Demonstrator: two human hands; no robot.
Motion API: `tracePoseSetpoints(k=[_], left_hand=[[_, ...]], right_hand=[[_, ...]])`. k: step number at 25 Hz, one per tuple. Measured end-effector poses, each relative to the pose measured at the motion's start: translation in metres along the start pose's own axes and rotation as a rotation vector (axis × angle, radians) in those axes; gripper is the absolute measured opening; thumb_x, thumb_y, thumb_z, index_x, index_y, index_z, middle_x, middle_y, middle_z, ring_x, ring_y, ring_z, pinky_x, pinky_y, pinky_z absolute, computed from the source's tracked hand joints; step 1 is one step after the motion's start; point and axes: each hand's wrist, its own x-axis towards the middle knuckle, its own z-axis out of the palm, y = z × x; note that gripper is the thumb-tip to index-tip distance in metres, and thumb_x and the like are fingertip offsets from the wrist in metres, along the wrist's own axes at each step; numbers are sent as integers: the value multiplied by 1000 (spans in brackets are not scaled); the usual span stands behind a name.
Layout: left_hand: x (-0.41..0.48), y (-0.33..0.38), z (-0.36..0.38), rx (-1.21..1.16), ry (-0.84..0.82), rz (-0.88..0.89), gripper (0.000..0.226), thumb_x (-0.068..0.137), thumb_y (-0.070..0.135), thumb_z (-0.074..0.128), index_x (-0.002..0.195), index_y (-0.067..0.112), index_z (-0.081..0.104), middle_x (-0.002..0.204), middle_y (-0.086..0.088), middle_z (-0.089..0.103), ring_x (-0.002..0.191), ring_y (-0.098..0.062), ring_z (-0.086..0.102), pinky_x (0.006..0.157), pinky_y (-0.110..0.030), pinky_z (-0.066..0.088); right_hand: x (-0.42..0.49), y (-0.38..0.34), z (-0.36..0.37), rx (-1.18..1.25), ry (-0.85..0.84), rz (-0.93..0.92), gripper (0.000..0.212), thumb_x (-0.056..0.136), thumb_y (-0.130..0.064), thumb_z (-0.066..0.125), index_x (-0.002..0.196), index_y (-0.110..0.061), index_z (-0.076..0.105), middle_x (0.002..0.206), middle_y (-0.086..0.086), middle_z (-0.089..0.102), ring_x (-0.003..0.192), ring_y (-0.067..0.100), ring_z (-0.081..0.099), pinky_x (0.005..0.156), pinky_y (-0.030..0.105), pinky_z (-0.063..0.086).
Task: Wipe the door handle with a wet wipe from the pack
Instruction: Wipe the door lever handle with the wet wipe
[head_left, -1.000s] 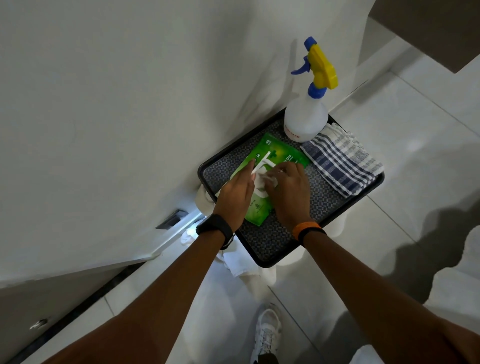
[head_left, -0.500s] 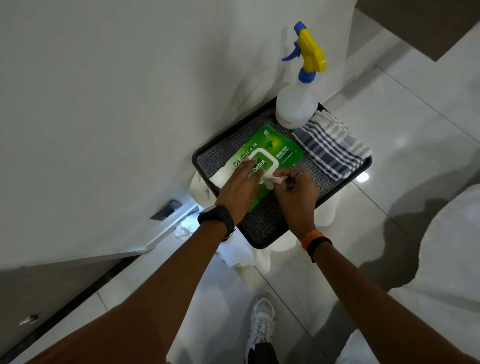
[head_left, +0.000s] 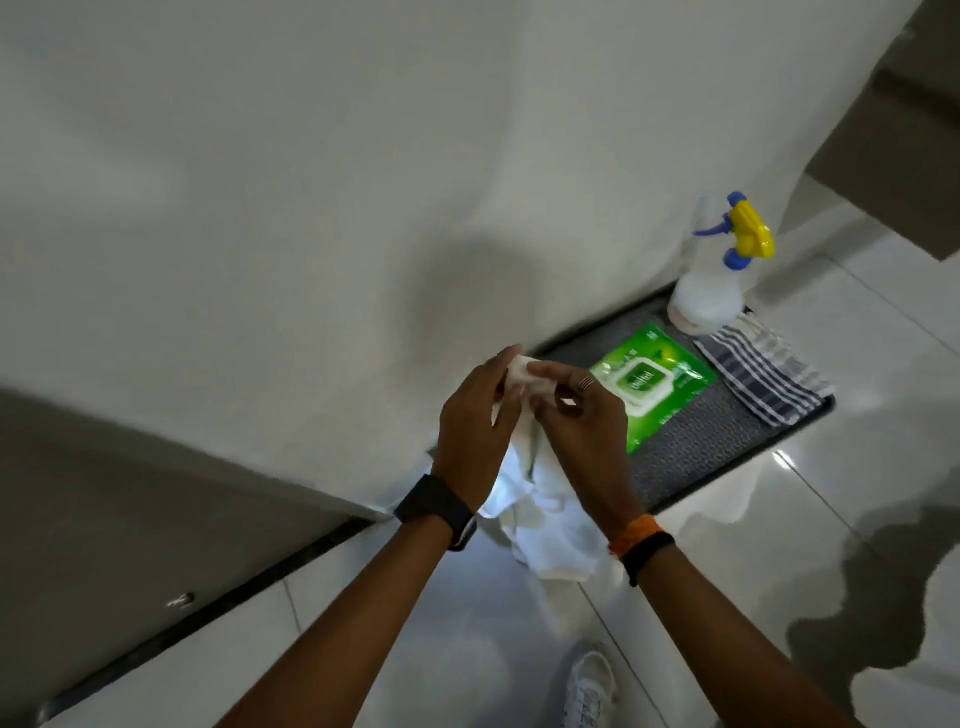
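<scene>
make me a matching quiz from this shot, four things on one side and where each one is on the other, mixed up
Things:
1. wipe
2. pack
3. spray bottle
4. striped cloth

Places:
A. flat in the middle of the tray, flap shut
B. upright at the tray's far corner, by the wall
C. pinched between the left hand and right hand, off the tray
D. folded on the tray's right end, beside the bottle

Pairs: 1-C, 2-A, 3-B, 4-D
</scene>
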Motion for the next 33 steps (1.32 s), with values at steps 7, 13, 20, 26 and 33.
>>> tracePoseSetpoints(k=[7, 13, 20, 26, 33], left_hand=[[-38, 25, -222, 82, 216, 146, 37, 98, -7, 66, 132, 7, 64, 112, -7, 69, 90, -11, 66, 77, -4, 51], [-69, 51, -394, 221, 330, 313, 35, 99, -4, 65, 132, 10, 66, 124, 3, 60, 112, 16, 51, 97, 1, 38], [-89, 89, -523, 444, 349, 542, 31, 99, 7, 57, 127, -5, 67, 128, -22, 64, 118, -22, 62, 108, -12, 40], [-66, 111, -610, 913, 422, 822, 35, 96, 1, 60, 130, 0, 67, 127, -20, 68, 117, -39, 62, 91, -51, 51], [-15, 102, -669, 1554, 501, 935, 44, 111, 23, 49, 151, 4, 47, 157, -13, 45, 144, -35, 41, 115, -56, 35]], right_hand=[[-103, -142, 139, 250, -29, -139, 22, 94, -6, 73, 102, -26, 78, 105, -3, 79, 99, 15, 74, 84, 23, 58], [-187, -254, 234, 316, 4, -355, 34, 91, 1, 74, 97, -32, 76, 99, -8, 77, 92, 9, 71, 84, 16, 55], [-223, -346, 304, 435, 31, -470, 24, 99, -5, 66, 108, -26, 75, 114, 1, 77, 112, 16, 72, 99, 25, 57], [-214, -371, 334, 415, 209, -527, 22, 100, -2, 63, 108, -22, 69, 121, 7, 65, 121, 26, 63, 102, 24, 53], [-215, -360, 378, 386, 560, -574, 21, 99, -12, 64, 118, -20, 65, 126, -1, 52, 125, 9, 53, 98, 13, 49]])
